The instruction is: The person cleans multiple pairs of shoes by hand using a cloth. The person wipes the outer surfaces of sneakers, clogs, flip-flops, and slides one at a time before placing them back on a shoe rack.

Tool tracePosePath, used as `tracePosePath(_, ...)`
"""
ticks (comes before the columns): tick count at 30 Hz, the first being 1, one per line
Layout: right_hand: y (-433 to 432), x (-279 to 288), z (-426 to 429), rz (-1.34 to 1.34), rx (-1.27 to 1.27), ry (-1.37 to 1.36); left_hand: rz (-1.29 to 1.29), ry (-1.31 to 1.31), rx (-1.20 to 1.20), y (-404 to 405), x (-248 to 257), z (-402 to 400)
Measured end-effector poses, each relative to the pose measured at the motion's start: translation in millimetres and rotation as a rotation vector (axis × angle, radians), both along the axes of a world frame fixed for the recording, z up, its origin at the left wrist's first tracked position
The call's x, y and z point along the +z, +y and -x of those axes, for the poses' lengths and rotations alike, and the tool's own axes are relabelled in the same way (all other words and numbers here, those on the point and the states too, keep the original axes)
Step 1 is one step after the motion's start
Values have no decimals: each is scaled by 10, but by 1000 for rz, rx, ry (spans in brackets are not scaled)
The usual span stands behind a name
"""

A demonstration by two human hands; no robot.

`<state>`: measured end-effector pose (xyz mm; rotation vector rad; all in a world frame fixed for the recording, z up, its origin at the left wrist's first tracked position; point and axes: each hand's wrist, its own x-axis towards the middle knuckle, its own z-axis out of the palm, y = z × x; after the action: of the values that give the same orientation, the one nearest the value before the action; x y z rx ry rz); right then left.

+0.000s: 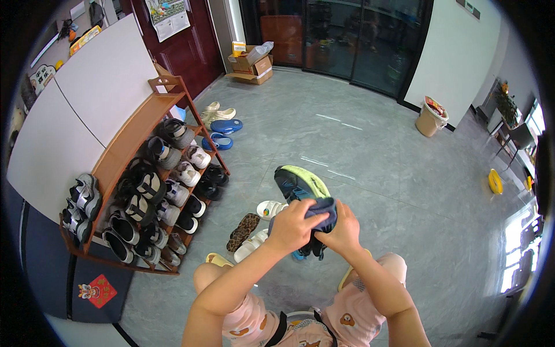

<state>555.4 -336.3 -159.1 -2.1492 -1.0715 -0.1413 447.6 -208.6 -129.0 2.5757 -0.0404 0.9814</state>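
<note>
Before me, my left hand (292, 225) and my right hand (342, 230) both grip the collar of a dark sneaker (297, 184) with a yellow-green sole, held above the floor. Its toe points up and away from me. Bunched dark blue fabric (323, 212) shows at the shoe's opening between my hands; whether it is a sock or the lining I cannot tell. Below the hands, partly hidden, are black and blue parts, perhaps of another shoe. White slides (251, 246) and a leopard-print slipper (243, 232) lie on the floor to the left.
A wooden shoe rack (125, 130) full of shoes stands at the left. Cream clogs (223, 113) and blue slippers (226, 126) lie beside it. Farther off are cardboard boxes (260, 71), a trash bin (430, 119) and a yellow ring-shaped object (494, 181).
</note>
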Motion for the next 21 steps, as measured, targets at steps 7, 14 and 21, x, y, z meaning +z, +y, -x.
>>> tracePosePath(7,-25,95,55,29,74,48,28,-224,550,774,17,-12)
tracePosePath(14,-25,17,29,25,29,53,56,-92,101,173,-36,-20)
tracePosePath(21,-48,95,43,18,75,115,15,-243,532,788,-8,46)
